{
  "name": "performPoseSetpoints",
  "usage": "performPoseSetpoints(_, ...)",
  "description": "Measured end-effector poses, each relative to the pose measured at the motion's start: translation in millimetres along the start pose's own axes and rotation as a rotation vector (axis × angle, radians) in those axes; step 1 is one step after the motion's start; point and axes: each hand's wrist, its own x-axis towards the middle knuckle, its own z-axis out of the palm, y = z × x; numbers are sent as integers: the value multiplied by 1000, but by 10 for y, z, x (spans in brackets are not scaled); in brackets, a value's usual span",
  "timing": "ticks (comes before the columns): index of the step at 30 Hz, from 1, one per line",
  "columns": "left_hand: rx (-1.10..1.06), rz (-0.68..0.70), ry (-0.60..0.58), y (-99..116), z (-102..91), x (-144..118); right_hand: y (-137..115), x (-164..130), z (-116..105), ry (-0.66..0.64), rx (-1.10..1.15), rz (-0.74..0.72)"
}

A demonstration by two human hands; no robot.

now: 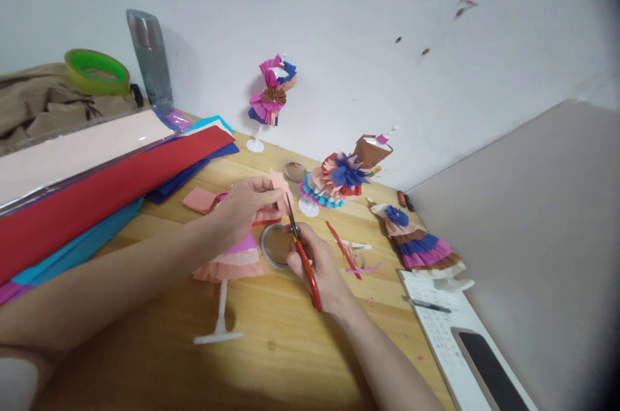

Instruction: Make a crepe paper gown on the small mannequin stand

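My left hand (249, 204) pinches a small piece of peach crepe paper (278, 182) between thumb and fingers. A pair of scissors (306, 261) with red handles is in my right hand (322, 262), its blades pointing up at the paper's edge. Whether the blades are fully closed is hard to make out. Below my left hand a miniature mannequin on a white stand (221, 317) wears a tiered pink and peach paper skirt (232, 265); its upper part is hidden behind my hand. A roll of tape (271, 246) lies between my hands.
Crepe paper sheets (111, 181) cover the left side, beside a flask (150, 55) and green tape (97, 72). Dressed mannequins (274, 97) stand along the wall; one paper dress (421, 246) lies right. Paper strips (346, 252), a pen (429, 305) and a phone (491, 369) lie right too.
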Motion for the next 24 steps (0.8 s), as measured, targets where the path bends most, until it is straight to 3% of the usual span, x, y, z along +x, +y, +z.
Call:
performPoseSetpoints(11, -5, 12, 20, -4, 2, 4, 107, 10, 70, 51, 97, 43)
performPoseSetpoints(24, 30, -28, 27, 54, -7, 13, 163, 14, 76, 96, 44, 17)
